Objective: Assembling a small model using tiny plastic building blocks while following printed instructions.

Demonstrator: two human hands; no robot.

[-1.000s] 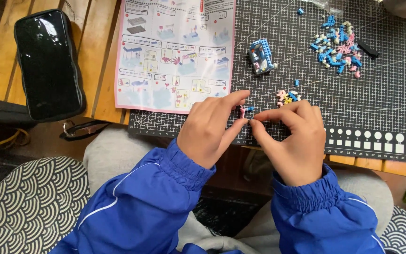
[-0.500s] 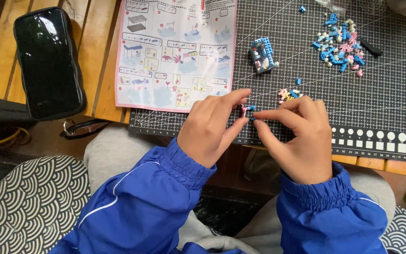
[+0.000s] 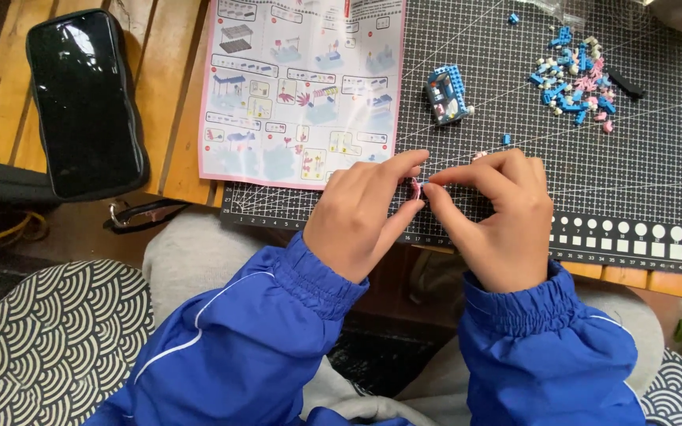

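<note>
My left hand (image 3: pixel 365 217) and my right hand (image 3: pixel 503 213) meet fingertip to fingertip over the near edge of the black cutting mat (image 3: pixel 641 197). Between them they pinch a tiny pink brick piece (image 3: pixel 416 188); most of it is hidden by the fingers. Both arms wear blue sleeves. Further up the mat stands a small blue and grey partly built model (image 3: pixel 447 95). A heap of several loose blue, pink and white small bricks (image 3: pixel 578 91) lies at the mat's far right.
A pink-edged instruction sheet (image 3: pixel 301 87) lies across the mat's left part and the wooden table (image 3: pixel 159 71). A black pouch (image 3: pixel 84 99) rests at the table's left. Patterned cushions (image 3: pixel 49 339) sit below by my lap.
Both hands have held together on the small piece, shifting slightly. The loose bricks seen beside my right hand earlier are now mostly hidden behind it.
</note>
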